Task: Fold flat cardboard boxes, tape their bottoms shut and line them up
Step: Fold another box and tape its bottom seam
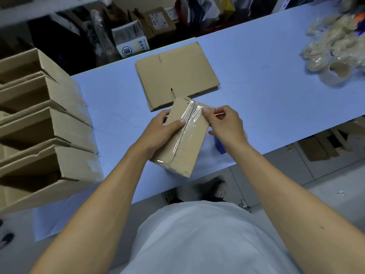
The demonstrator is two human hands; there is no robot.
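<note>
Both hands clamp the taped box (pixel 184 135) between them — left hand (pixel 161 129), right hand (pixel 225 123).

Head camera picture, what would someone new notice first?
Centre stage, a cardboard box with clear tape along its bottom seam, held by the left hand and right hand. Beyond it lies a stack of flat boxes; a row of open folded boxes lines the left.

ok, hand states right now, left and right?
Left hand: grips the box, thumb on the tape.
Right hand: fingers curled, thumb pressing the tape; an orange thing shows by it, held or not I can't tell.
</note>
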